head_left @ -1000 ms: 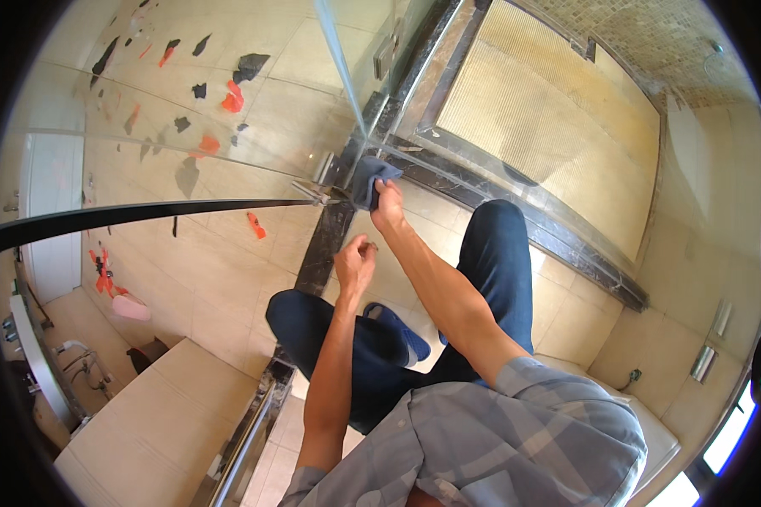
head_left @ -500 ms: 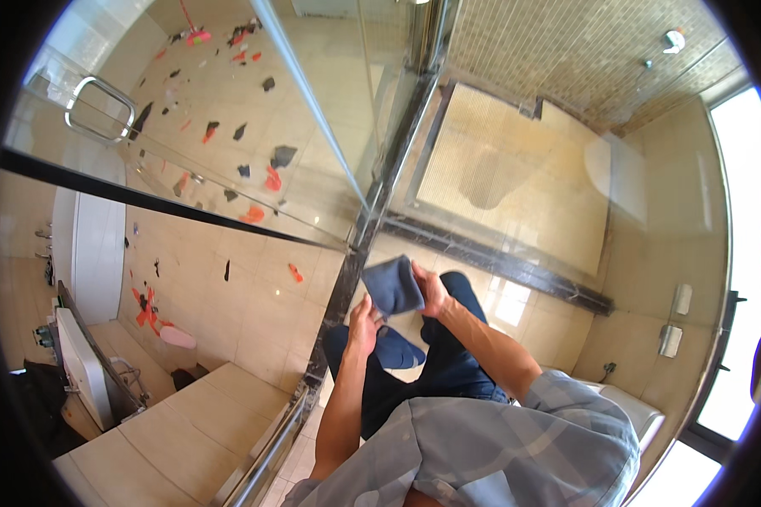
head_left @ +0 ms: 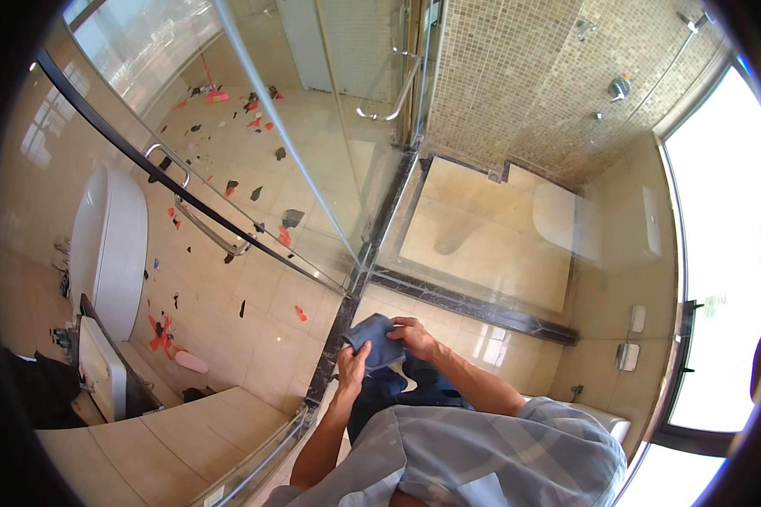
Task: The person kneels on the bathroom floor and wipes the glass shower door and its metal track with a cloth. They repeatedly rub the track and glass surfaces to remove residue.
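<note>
Since a moment earlier, both hands have come back from the glass toward the body, low in the centre of the frame. Left hand and right hand are both closed on a blue cloth, bunched between them as if being refolded to a fresh face. Beyond it, the dark stone threshold crosses mid-frame, the glass shower door rising behind with its metal handle at upper centre.

A home bathroom; glass shower enclosure, mosaic-tiled wall with shower fittings, beige floor tiles.
</note>
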`<state>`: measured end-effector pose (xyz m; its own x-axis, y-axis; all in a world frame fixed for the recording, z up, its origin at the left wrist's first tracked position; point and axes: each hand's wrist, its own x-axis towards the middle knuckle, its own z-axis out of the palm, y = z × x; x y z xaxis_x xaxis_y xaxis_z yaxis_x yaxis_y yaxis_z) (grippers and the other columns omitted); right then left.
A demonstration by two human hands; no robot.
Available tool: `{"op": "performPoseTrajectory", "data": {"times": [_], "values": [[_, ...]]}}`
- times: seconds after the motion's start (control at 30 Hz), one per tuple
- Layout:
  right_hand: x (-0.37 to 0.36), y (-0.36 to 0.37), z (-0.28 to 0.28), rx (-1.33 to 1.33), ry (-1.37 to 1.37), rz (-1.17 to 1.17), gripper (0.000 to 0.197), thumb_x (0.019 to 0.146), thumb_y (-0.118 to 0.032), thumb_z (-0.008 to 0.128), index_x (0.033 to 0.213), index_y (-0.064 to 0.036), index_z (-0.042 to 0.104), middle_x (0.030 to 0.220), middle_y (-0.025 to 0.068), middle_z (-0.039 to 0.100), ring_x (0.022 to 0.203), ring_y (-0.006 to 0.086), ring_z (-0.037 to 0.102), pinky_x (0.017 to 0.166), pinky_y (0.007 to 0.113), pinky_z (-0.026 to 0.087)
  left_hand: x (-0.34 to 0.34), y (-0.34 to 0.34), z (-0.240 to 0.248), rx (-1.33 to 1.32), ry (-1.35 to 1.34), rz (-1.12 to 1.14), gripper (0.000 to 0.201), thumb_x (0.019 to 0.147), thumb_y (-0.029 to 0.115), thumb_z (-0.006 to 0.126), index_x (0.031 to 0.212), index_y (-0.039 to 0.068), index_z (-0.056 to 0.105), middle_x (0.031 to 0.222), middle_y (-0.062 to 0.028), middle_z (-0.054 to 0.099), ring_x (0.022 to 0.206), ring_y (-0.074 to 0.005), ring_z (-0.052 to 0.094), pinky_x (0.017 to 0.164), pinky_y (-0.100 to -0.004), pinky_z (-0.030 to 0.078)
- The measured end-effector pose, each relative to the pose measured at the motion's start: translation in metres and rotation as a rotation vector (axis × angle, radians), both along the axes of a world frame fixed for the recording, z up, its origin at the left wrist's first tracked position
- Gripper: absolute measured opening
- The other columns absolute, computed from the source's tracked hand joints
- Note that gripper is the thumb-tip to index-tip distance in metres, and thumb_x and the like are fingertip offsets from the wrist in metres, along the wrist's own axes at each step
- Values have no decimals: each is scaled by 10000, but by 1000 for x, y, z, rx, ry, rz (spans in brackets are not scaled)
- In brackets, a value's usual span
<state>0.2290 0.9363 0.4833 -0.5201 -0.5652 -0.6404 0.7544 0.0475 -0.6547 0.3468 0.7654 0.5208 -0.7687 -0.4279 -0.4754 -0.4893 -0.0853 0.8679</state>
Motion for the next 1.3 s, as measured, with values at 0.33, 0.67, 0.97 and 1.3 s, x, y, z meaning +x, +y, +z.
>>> {"op": "performPoseTrajectory", "data": {"times": [0.33, 0.67, 0.97, 1.3], "values": [[-34, 38, 103, 139, 580, 140, 398, 971, -249, 629, 1281, -1, 593, 1106, 125, 731, 1005, 198, 701, 805, 332, 568, -50, 22, 124, -702, 417, -19, 219, 789, 128, 785, 839, -57, 679, 885, -204, 685, 793, -362, 668, 721, -420, 521], [-25, 19, 111, 73, 626, -87, 401, 1051, -263, 498, 1363, -15, 546, 1257, 98, 645, 1116, 213, 593, 979, 370, 475, -110, 57, 154, -865, 663, -433, 293, 774, -13, 692, 1059, 4, 628, 915, -152, 557, 827, -370, 606, 708, -461, 488], [9, -19, 123, -378, 113, -799, 313, 1048, -216, 461, 1181, 19, 618, 1125, 86, 651, 1058, 202, 633, 970, 374, 510, -125, 31, 151, -660, 752, -831, 345, 746, 35, 721, 1083, -6, 661, 988, -147, 572, 908, -343, 612, 787, -445, 508], [-4, 8, 215, -845, 94, -1337, 397, 1007, -219, 401, 1231, 39, 603, 1287, 195, 639, 1150, 323, 633, 1070, 466, 469, -169, 8, 215, -410, 1180, -856, 200, 825, 72, 758, 990, -7, 678, 1078, -108, 654, 679, -161, 606, 593, -285, 499]]}}
